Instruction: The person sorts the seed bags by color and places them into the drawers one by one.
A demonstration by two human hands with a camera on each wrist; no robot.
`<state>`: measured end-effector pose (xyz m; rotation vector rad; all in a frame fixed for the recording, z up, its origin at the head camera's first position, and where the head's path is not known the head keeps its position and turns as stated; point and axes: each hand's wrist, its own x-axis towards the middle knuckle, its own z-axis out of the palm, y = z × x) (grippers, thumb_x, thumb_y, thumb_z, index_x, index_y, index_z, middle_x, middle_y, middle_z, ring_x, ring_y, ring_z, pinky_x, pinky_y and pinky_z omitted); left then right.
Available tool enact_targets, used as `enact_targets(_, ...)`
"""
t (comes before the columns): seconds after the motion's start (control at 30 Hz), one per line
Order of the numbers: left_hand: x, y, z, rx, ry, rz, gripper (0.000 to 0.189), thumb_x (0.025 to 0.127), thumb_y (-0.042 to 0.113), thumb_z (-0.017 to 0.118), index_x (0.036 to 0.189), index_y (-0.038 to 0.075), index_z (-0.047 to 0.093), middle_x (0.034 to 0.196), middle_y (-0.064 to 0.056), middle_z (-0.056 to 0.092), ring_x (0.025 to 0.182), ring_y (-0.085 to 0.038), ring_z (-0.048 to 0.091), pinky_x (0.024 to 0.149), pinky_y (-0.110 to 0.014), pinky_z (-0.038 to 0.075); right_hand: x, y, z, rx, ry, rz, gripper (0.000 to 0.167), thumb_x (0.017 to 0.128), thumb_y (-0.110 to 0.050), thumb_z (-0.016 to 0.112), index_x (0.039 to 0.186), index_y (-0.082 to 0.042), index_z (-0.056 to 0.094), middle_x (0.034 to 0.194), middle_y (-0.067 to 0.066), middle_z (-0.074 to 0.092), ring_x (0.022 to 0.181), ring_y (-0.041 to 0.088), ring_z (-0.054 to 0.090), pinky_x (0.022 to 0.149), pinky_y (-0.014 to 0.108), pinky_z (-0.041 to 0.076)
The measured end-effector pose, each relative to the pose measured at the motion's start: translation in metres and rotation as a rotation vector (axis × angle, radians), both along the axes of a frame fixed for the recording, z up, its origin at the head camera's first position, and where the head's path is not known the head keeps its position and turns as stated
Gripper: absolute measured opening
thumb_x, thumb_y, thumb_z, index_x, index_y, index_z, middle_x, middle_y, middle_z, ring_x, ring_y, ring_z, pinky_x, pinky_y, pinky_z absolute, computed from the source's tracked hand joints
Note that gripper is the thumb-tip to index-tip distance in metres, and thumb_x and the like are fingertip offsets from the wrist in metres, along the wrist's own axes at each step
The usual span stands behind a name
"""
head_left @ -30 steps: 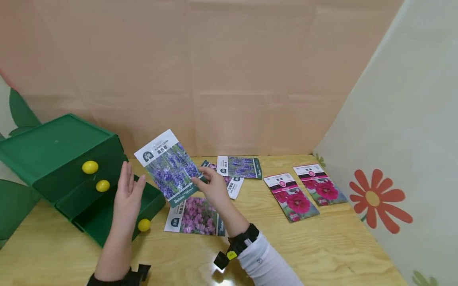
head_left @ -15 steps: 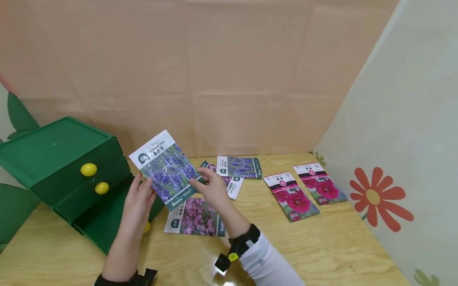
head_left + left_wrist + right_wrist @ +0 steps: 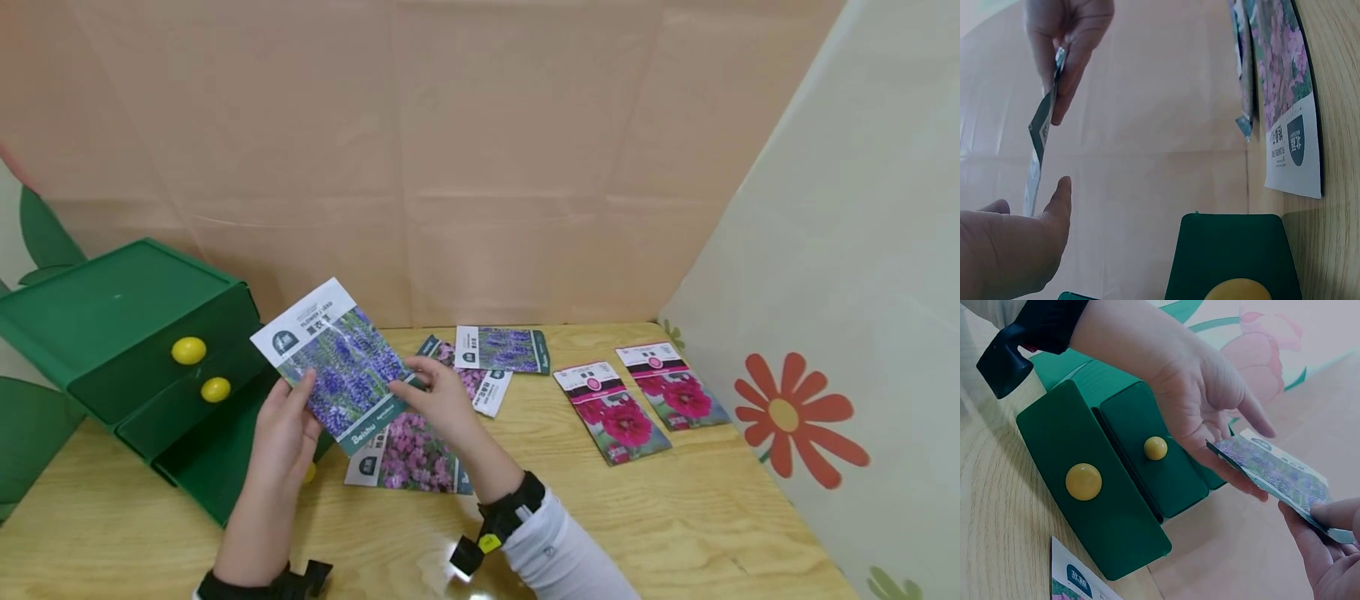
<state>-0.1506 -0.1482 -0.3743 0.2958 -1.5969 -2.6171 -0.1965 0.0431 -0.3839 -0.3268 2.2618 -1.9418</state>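
In the head view my right hand pinches the lower right corner of a lavender seed packet, thumb on the printed front. My left hand is at the packet's left edge with fairly straight fingers. In the right wrist view the left thumb and fingers lie on either side of the packet. A gap shows between a left finger and the packet in the left wrist view. Beneath the held packet, a pink-flower seed packet lies on the table, partly covered.
At left stands a green drawer box with yellow knobs; its bottom drawer is pulled out. A second lavender packet overlaps another pink-flower packet. Two magenta-flower packets lie to the right on the wooden table.
My left hand has moved right from beside the drawer to the packet's left edge. The lavender packet has shifted left and slightly down, still gripped by my right hand.
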Motion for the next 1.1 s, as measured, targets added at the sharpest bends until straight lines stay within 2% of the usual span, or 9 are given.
enact_targets(0.2, 0.0015, -0.0008, -0.0026, -0.032, -0.016, 0.026, 0.053, 0.108, 0.030, 0.046, 0.156, 0.012, 0.033, 0.118, 0.015, 0.065, 0.107, -0.001, 0.066, 0.093, -0.021, 0.055, 0.0009, -0.0004, -0.0012, 0.035, -0.009, 0.002, 0.049, 0.094, -0.015, 0.072, 0.138, -0.001, 0.057, 0.134, 0.019, 0.063, 0.080, 0.017, 0.070, 0.085, 0.039, 0.061)
enact_targets(0.47, -0.0003, -0.0025, -0.0038, -0.060, -0.038, 0.070, 0.028, 0.106, 0.021, 0.052, 0.133, 0.016, 0.050, 0.104, 0.017, 0.071, 0.100, -0.002, 0.069, 0.089, -0.022, 0.057, 0.0018, -0.0002, -0.0008, 0.029, -0.003, 0.036, 0.048, 0.096, -0.013, 0.070, 0.139, 0.001, 0.056, 0.138, 0.022, 0.059, 0.088, 0.022, 0.070, 0.086, 0.042, 0.060)
enact_targets(0.63, -0.0020, -0.0038, -0.0034, -0.065, -0.048, 0.065, 0.029, 0.106, 0.020, 0.052, 0.134, 0.013, 0.050, 0.102, 0.018, 0.071, 0.099, -0.002, 0.069, 0.089, -0.021, 0.057, 0.0015, 0.0008, -0.0009, 0.031, 0.013, 0.046, 0.047, 0.096, -0.012, 0.070, 0.138, 0.003, 0.056, 0.132, 0.022, 0.062, 0.086, 0.018, 0.068, 0.083, 0.037, 0.061)
enact_targets(0.77, -0.0021, -0.0038, -0.0031, -0.067, -0.057, 0.053, 0.035, 0.106, 0.021, 0.052, 0.139, 0.010, 0.048, 0.103, 0.018, 0.071, 0.100, -0.002, 0.069, 0.091, -0.022, 0.056, 0.0010, 0.0013, -0.0010, 0.036, 0.005, 0.039, 0.044, 0.095, -0.012, 0.071, 0.135, 0.001, 0.059, 0.117, 0.019, 0.069, 0.080, 0.012, 0.065, 0.079, 0.031, 0.061)
enact_targets(0.87, -0.0012, -0.0053, -0.0032, -0.072, -0.079, 0.051, 0.041, 0.106, 0.023, 0.053, 0.143, 0.009, 0.047, 0.104, 0.018, 0.070, 0.101, -0.002, 0.069, 0.093, -0.022, 0.055, 0.0011, 0.0005, -0.0010, 0.039, -0.012, 0.034, 0.043, 0.095, -0.012, 0.071, 0.134, 0.000, 0.060, 0.109, 0.016, 0.070, 0.079, 0.012, 0.065, 0.077, 0.031, 0.061)
enact_targets(1.1, -0.0012, -0.0054, -0.0045, -0.049, -0.074, 0.065, 0.035, 0.106, 0.020, 0.052, 0.139, 0.009, 0.049, 0.101, 0.018, 0.071, 0.098, -0.002, 0.069, 0.090, -0.021, 0.056, -0.0010, 0.0014, -0.0003, 0.096, -0.004, 0.067, 0.043, 0.095, -0.018, 0.071, 0.134, -0.003, 0.060, 0.106, 0.012, 0.071, 0.079, 0.013, 0.065, 0.073, 0.029, 0.060)
